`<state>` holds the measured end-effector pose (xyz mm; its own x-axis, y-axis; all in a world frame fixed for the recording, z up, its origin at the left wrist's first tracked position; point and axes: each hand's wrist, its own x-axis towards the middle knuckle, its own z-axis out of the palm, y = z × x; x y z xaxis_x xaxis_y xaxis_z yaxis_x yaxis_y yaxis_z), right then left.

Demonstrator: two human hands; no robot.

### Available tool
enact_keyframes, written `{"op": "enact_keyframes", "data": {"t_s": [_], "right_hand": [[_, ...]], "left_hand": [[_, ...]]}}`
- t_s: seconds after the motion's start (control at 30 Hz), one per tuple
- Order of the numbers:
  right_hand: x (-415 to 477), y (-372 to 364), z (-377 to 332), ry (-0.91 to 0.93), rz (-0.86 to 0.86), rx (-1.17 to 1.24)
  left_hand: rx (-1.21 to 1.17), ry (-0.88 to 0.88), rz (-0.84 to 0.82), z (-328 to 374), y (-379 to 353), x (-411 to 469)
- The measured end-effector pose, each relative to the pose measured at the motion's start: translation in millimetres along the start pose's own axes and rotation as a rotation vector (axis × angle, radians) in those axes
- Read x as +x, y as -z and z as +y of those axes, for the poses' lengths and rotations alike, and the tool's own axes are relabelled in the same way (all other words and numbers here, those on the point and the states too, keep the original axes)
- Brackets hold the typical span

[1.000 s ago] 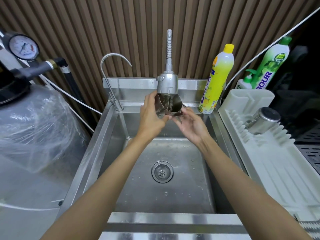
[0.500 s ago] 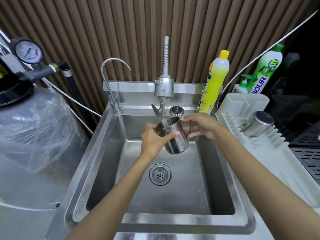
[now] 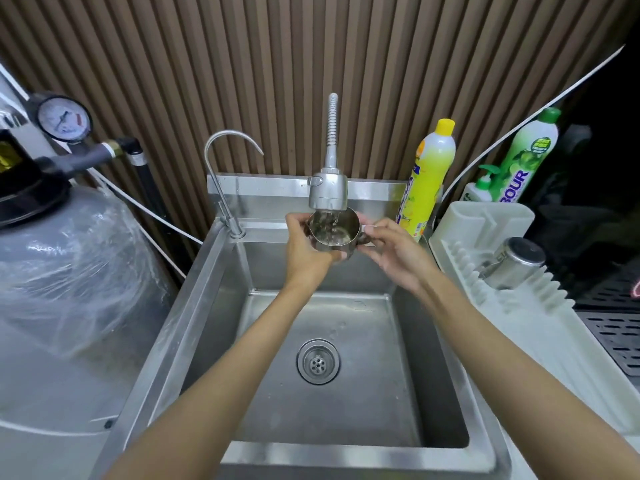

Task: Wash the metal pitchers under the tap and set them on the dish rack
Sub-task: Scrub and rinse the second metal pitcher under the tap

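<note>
Rinsing: the left hand [image 3: 306, 252] fingers wrap the pitcher [image 3: 334, 232] under the tap [image 3: 327, 192], and the right hand [image 3: 393, 252] pinches its handle. Next, I think, empty it; the dish rack [image 3: 540, 327] waits to the right of the fingers.

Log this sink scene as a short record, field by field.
held pitcher: mouth up under the tap, water running into it
left hand: grips the held pitcher's body
right hand: holds it at the handle side
racked pitcher: base up, tilted, on the dish rack
dish rack: right of the sink
bottles: yellow bottle and green bottle, upright behind
step: rinsing; held pitcher not yet racked
</note>
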<state>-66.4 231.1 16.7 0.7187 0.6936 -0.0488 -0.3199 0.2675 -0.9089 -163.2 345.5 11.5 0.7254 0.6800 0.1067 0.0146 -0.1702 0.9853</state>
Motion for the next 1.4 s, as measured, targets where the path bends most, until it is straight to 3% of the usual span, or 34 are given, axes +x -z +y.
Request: {"op": "enact_keyframes", "data": {"t_s": [0.1,0.2,0.37,0.5,0.7,0.87,1.0,1.07,1.13,1.23,1.4], "right_hand": [[5,2,23,-0.078,0.029,0.287],[8,-6,37,-0.124,0.043,0.406],[1,-12,47,-0.161,0.063,0.314],[-2,-7,52,-0.212,0.087,0.277],[2,7,40,-0.346,0.137,-0.273],[4,-6,-2,-0.309,0.229,-0.639],[6,-15,-22,-0.06,0.289,-1.163],[5,-21,-25,0.097,0.305,-1.284],[6,-26,-22,0.202,0.311,-1.232],[14,-26,-14,0.258,0.312,-0.9],[24,-20,11,0.119,0.154,-0.189]], "left_hand": [[0.172,-0.094,-0.029,9,10,5],[0.252,-0.144,-0.022,7,18,1],[0.701,-0.232,0.078,1,17,-9],[0.787,-0.235,0.079,1,10,-12],[0.563,0.004,0.088,-19,4,-21],[0.213,0.172,0.046,-46,-7,-34],[-0.019,0.232,0.012,-50,-23,-33],[-0.153,0.231,0.005,-48,-29,-28],[-0.262,0.213,0.015,-45,-31,-21],[-0.385,0.161,0.039,-39,-27,-9],[-0.191,-0.055,0.14,-35,-2,7]]}}
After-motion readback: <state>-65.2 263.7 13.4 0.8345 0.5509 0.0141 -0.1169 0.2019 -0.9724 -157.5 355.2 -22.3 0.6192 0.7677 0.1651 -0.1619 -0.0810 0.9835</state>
